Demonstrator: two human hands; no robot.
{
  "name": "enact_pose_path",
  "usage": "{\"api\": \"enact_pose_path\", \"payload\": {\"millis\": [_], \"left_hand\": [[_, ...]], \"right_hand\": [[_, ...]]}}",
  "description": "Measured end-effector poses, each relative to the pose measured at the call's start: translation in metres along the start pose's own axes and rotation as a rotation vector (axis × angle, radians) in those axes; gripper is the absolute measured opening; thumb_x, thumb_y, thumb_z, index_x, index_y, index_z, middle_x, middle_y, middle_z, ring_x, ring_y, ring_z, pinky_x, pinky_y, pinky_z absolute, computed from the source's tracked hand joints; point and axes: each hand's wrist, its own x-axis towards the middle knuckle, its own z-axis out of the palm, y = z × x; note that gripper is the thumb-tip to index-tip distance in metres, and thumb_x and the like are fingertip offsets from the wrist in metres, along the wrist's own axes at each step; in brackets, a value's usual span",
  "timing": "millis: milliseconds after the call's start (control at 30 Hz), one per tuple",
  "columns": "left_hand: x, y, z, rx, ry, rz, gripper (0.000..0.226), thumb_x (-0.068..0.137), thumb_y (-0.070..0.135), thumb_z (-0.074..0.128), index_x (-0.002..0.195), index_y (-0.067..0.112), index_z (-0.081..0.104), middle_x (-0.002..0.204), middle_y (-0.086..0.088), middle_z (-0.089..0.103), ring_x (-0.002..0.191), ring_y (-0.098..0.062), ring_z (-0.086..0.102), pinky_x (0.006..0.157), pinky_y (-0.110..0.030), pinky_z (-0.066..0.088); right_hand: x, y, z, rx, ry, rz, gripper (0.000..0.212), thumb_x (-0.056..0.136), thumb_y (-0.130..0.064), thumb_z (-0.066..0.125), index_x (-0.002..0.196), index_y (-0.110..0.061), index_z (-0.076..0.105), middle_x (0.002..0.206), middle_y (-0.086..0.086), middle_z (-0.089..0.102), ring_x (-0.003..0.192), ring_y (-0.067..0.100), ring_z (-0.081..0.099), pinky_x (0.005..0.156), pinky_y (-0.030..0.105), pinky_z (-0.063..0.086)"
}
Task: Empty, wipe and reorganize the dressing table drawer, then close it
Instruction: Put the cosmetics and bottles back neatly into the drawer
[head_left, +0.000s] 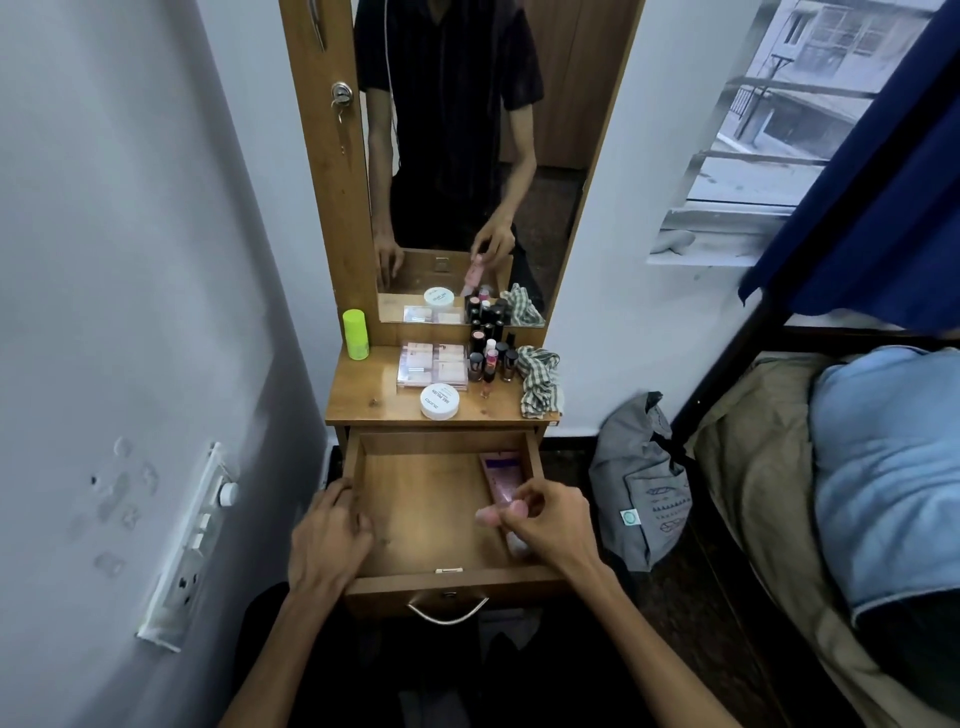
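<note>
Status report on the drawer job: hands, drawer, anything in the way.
Left hand resting on the drawer edge, open. Right hand over the pink tube by the right wall; grip unclear. Bottles, compacts and checked cloth on the tabletop. Nothing blocking.

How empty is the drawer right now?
Nearly empty: the open drawer shows bare wood except a pink tube along its right wall, at the right hand's fingertips.

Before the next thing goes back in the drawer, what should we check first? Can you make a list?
1. Drawer pulled open: ok.
2. Left hand steadying its left wall: ok.
3. Pink tube lying along the right wall: ok.
4. Right hand free for the next item: cannot tell, fingers curled over the tube.
5. Drawer floor wiped: cannot tell.
6. Jar, bottles, cloth on the tabletop, within reach: ok.
</note>
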Motion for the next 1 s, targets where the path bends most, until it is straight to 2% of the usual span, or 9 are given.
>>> {"api": "enact_pose_path", "payload": {"millis": [100, 200, 300, 400, 533, 667, 733, 833, 1000], "left_hand": [[0.000, 0.001, -0.001, -0.009, 0.003, 0.008, 0.035, 0.087, 0.021, 0.061, 0.118, 0.007, 0.069, 0.136, -0.004, 0.060, 0.118, -0.022, 0.058, 0.089, -0.043, 0.056], [-0.001, 0.001, -0.001, -0.016, 0.006, 0.011, 0.034, 0.088, 0.020, 0.062, 0.118, 0.008, 0.069, 0.136, -0.004, 0.060, 0.118, -0.022, 0.058, 0.090, -0.043, 0.056], [-0.001, 0.000, 0.000, -0.017, 0.001, 0.005, 0.035, 0.088, 0.021, 0.062, 0.120, 0.008, 0.069, 0.138, -0.004, 0.059, 0.120, -0.022, 0.057, 0.091, -0.044, 0.056], [-0.001, 0.000, 0.000, -0.015, -0.003, 0.005, 0.036, 0.088, 0.021, 0.061, 0.120, 0.008, 0.068, 0.138, -0.003, 0.059, 0.121, -0.021, 0.056, 0.091, -0.043, 0.056], [0.000, -0.001, 0.000, -0.008, -0.001, 0.013, 0.034, 0.088, 0.020, 0.062, 0.118, 0.007, 0.069, 0.137, -0.004, 0.059, 0.119, -0.021, 0.057, 0.091, -0.044, 0.056], [0.000, -0.001, 0.001, -0.007, -0.003, 0.014, 0.034, 0.088, 0.020, 0.062, 0.118, 0.007, 0.069, 0.136, -0.004, 0.059, 0.118, -0.021, 0.058, 0.091, -0.043, 0.056], [0.000, 0.000, 0.001, -0.011, 0.001, 0.014, 0.034, 0.088, 0.020, 0.062, 0.118, 0.007, 0.069, 0.136, -0.004, 0.060, 0.118, -0.021, 0.058, 0.089, -0.041, 0.057], [0.001, -0.001, 0.001, -0.014, 0.003, 0.013, 0.033, 0.088, 0.020, 0.063, 0.118, 0.008, 0.070, 0.136, -0.003, 0.060, 0.117, -0.021, 0.059, 0.089, -0.042, 0.057], [0.002, -0.002, 0.002, -0.001, 0.005, 0.019, 0.032, 0.088, 0.020, 0.063, 0.117, 0.007, 0.070, 0.135, -0.004, 0.060, 0.116, -0.021, 0.059, 0.087, -0.041, 0.058]], "right_hand": [[-0.014, 0.006, 0.004, -0.138, -0.083, 0.025, 0.039, 0.065, -0.063, 0.057, 0.071, -0.026, 0.066, 0.069, -0.008, 0.069, 0.068, 0.006, 0.065, 0.063, 0.025, 0.054], [-0.017, 0.007, 0.012, -0.311, -0.135, 0.034, 0.049, 0.082, -0.065, 0.063, 0.072, -0.017, 0.067, 0.074, 0.000, 0.070, 0.069, 0.014, 0.064, 0.058, 0.024, 0.045], [-0.009, 0.003, 0.020, -0.479, -0.175, 0.055, 0.063, 0.087, -0.074, 0.053, 0.074, -0.013, 0.064, 0.077, 0.002, 0.067, 0.077, 0.025, 0.066, 0.064, 0.032, 0.042], [0.001, -0.003, 0.026, -0.618, -0.243, 0.097, 0.059, 0.088, -0.074, 0.048, 0.081, -0.016, 0.056, 0.085, 0.004, 0.063, 0.084, 0.026, 0.064, 0.067, 0.033, 0.038], [0.015, -0.014, 0.029, -0.731, -0.321, 0.102, 0.053, 0.088, -0.070, 0.055, 0.093, -0.018, 0.060, 0.089, 0.002, 0.056, 0.078, 0.021, 0.051, 0.069, 0.032, 0.038], [0.021, -0.019, 0.034, -0.754, -0.367, 0.064, 0.050, 0.088, -0.065, 0.060, 0.093, -0.015, 0.059, 0.086, 0.002, 0.058, 0.072, 0.017, 0.053, 0.063, 0.028, 0.040], [0.022, -0.017, 0.037, -0.749, -0.404, 0.040, 0.048, 0.089, -0.062, 0.063, 0.096, -0.014, 0.060, 0.090, 0.004, 0.062, 0.074, 0.019, 0.056, 0.065, 0.029, 0.044], [0.024, -0.013, 0.036, -0.747, -0.462, 0.023, 0.052, 0.088, -0.061, 0.067, 0.103, -0.011, 0.064, 0.099, 0.007, 0.068, 0.075, 0.020, 0.053, 0.064, 0.029, 0.040], [0.030, -0.013, 0.027, -0.750, -0.554, -0.033, 0.050, 0.085, -0.053, 0.074, 0.103, -0.007, 0.065, 0.098, 0.008, 0.065, 0.088, 0.023, 0.064, 0.070, 0.029, 0.047]]}}
